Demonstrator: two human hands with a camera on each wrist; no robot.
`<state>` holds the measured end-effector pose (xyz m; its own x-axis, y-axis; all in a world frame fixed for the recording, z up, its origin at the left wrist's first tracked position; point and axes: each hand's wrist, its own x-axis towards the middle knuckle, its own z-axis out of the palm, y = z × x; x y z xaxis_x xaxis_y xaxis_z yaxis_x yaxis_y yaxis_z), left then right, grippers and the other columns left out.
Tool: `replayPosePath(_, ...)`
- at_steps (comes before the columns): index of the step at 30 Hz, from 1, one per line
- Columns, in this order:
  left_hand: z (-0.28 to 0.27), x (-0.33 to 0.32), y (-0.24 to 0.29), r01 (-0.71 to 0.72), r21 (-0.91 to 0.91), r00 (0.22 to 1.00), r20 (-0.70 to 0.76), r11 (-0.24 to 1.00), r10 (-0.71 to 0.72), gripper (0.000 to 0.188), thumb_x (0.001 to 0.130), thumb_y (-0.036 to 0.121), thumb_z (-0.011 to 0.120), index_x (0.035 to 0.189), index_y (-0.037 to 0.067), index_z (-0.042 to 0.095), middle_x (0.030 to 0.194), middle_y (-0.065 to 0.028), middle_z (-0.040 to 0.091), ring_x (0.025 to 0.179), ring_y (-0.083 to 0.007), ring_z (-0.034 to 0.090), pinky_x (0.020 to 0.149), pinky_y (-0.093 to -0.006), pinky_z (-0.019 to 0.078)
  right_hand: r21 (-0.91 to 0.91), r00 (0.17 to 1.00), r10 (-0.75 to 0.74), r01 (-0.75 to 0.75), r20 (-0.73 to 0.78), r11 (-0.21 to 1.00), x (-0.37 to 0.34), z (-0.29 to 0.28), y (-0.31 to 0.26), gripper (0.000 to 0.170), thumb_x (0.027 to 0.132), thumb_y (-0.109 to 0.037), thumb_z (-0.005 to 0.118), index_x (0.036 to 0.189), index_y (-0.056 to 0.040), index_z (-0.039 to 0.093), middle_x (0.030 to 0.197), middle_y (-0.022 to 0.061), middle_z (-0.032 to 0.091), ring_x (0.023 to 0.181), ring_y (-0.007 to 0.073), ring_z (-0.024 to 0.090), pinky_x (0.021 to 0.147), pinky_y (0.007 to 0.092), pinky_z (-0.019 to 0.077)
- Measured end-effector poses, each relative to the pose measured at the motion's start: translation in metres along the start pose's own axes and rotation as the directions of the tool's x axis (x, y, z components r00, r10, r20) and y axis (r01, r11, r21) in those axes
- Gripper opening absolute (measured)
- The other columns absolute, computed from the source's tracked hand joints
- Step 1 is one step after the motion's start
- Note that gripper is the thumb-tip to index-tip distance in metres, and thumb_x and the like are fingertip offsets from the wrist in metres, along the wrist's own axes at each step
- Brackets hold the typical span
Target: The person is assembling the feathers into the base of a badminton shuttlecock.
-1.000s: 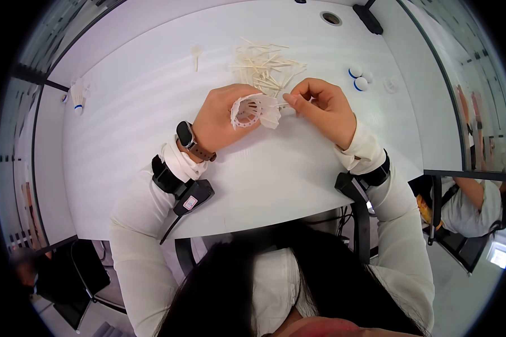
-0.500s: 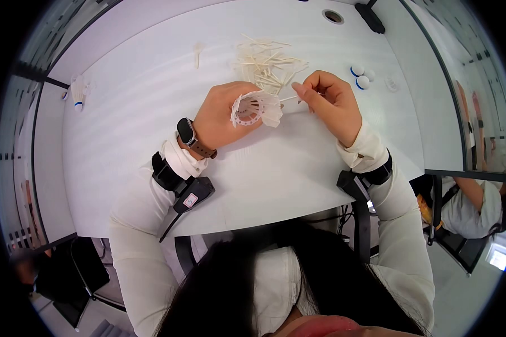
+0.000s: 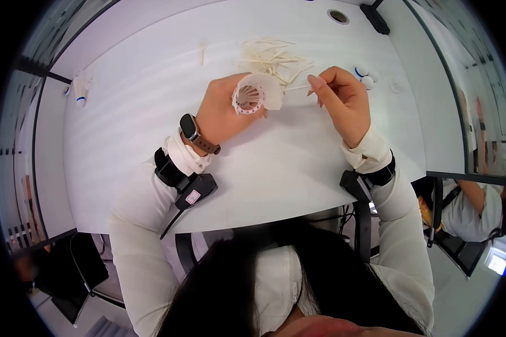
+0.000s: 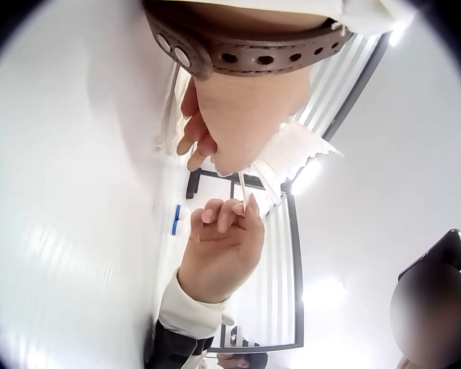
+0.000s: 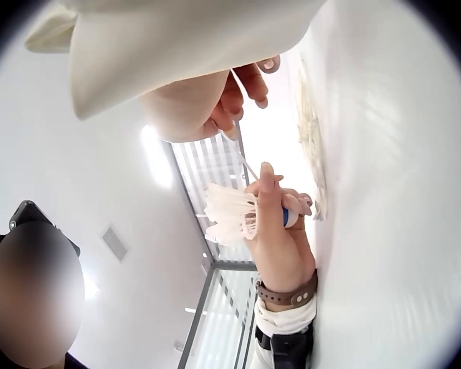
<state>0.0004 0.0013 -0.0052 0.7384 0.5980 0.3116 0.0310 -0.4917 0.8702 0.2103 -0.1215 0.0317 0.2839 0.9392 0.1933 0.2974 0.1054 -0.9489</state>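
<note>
In the head view the left hand (image 3: pixel 220 112) grips a white feather shuttlecock (image 3: pixel 248 98), its skirt facing the camera and feathers standing along its right side. Seen from the right wrist, the shuttlecock (image 5: pixel 232 217) has a blue band at its base, within the left fingers. To its right, the right hand (image 3: pixel 346 104) pinches a thin white feather shaft (image 3: pixel 298 87) between thumb and fingertips. That shaft runs across to the left hand; whether it joins the shuttlecock cannot be told. Beyond both hands lies a pile of loose pale shafts (image 3: pixel 272 59).
A single loose feather (image 3: pixel 202 54) lies left of the pile. At the far left lies another shuttlecock (image 3: pixel 81 92). White balls with blue bands (image 3: pixel 367 82) sit beyond the right hand, beside a clear round item (image 3: pixel 395 85). A round hole (image 3: pixel 338 17) is at the back.
My right hand has moved right and away from the shuttlecock, so more of the shaft shows between the hands. The left hand has tilted the shuttlecock and raised it slightly in the head view.
</note>
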Motion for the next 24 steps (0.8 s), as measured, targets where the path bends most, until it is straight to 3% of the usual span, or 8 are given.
replayPosePath(2, 0.0, 0.001, 0.006, 0.034, 0.013, 0.999, -0.022, 0.999, -0.034, 0.013, 0.086, 0.002, 0.075, 0.097, 0.0, 0.069, 0.085, -0.0065, 0.073, 0.075, -0.0123, 0.068, 0.07, -0.0271, 0.0555, -0.136, 0.997, -0.081, 0.079, -0.013, 0.988, -0.001, -0.003, -0.004, 0.022, 0.098, -0.017, 0.066, 0.083, -0.0023, 0.06, 0.077, -0.0012, 0.06, 0.072, 0.0065, 0.05, 0.068, 0.023, 0.0397)
replayPosePath(8, 0.003, 0.003, 0.007, -0.012, -0.03, 0.996, -0.092, 0.999, 0.009, 0.028, 0.088, 0.002, 0.073, 0.114, 0.0, 0.064, 0.101, -0.0048, 0.071, 0.088, -0.0119, 0.067, 0.082, -0.0278, 0.0549, -0.218, 0.938, -0.342, 0.346, 0.055, 0.912, -0.003, -0.005, -0.007, 0.017, 0.088, -0.004, 0.068, 0.075, -0.0039, 0.057, 0.069, 0.001, 0.055, 0.064, 0.0116, 0.046, 0.06, 0.0266, 0.0374)
replayPosePath(11, 0.007, 0.004, 0.009, 0.008, -0.173, 0.998, -0.067, 0.985, -0.02, 0.044, 0.082, 0.012, 0.078, 0.122, 0.003, 0.063, 0.103, -0.0116, 0.07, 0.089, -0.0222, 0.067, 0.083, -0.0326, 0.0532, -0.244, 0.861, -0.5, 0.506, 0.088, 0.827, -0.003, -0.002, -0.008, 0.015, 0.08, 0.001, 0.074, 0.075, -0.0059, 0.062, 0.065, 0.0031, 0.055, 0.057, 0.0153, 0.05, 0.052, 0.0282, 0.0374)
replayPosePath(14, 0.004, 0.001, 0.002, -0.122, -0.024, 0.993, 0.003, 0.992, 0.122, 0.043, 0.087, 0.001, 0.069, 0.127, 0.001, 0.055, 0.111, -0.0052, 0.064, 0.1, -0.0125, 0.061, 0.089, -0.0289, 0.0496, -0.379, 0.792, -0.593, 0.599, 0.146, 0.706, -0.003, -0.004, -0.012, 0.014, 0.078, 0.001, 0.075, 0.076, -0.0061, 0.063, 0.062, 0.0031, 0.055, 0.053, 0.0162, 0.051, 0.049, 0.028, 0.0364)
replayPosePath(20, 0.005, 0.001, -0.001, -0.143, -0.007, 0.989, -0.033, 0.99, 0.143, 0.04, 0.085, 0.0, 0.066, 0.124, 0.001, 0.056, 0.107, -0.0041, 0.061, 0.096, -0.0128, 0.058, 0.087, -0.0283, 0.047, -0.407, 0.747, -0.643, 0.646, 0.165, 0.646, -0.002, -0.003, -0.013, 0.014, 0.078, 0.001, 0.077, 0.08, -0.006, 0.066, 0.061, 0.0034, 0.056, 0.05, 0.0168, 0.053, 0.046, 0.029, 0.0356)
replayPosePath(23, 0.005, 0.002, -0.002, -0.137, -0.031, 0.99, -0.031, 0.99, 0.136, 0.046, 0.079, 0.004, 0.069, 0.123, 0.002, 0.057, 0.107, -0.0131, 0.062, 0.096, -0.0274, 0.061, 0.087, -0.0363, 0.0501, -0.421, 0.743, -0.655, 0.643, 0.14, 0.64, -0.003, -0.002, -0.013, 0.014, 0.078, 0.0, 0.079, 0.08, -0.0058, 0.065, 0.061, 0.004, 0.056, 0.05, 0.0177, 0.053, 0.046, 0.0298, 0.0366)
replayPosePath(24, 0.004, 0.002, -0.002, -0.133, -0.017, 0.991, -0.018, 0.991, 0.133, 0.045, 0.078, 0.004, 0.068, 0.122, 0.002, 0.056, 0.106, -0.0131, 0.062, 0.096, -0.0276, 0.061, 0.087, -0.0362, 0.05, -0.422, 0.74, -0.657, 0.647, 0.146, 0.635, -0.002, -0.002, -0.013, 0.015, 0.078, 0.0, 0.079, 0.08, -0.0057, 0.065, 0.061, 0.0041, 0.056, 0.051, 0.018, 0.054, 0.046, 0.03, 0.0369)
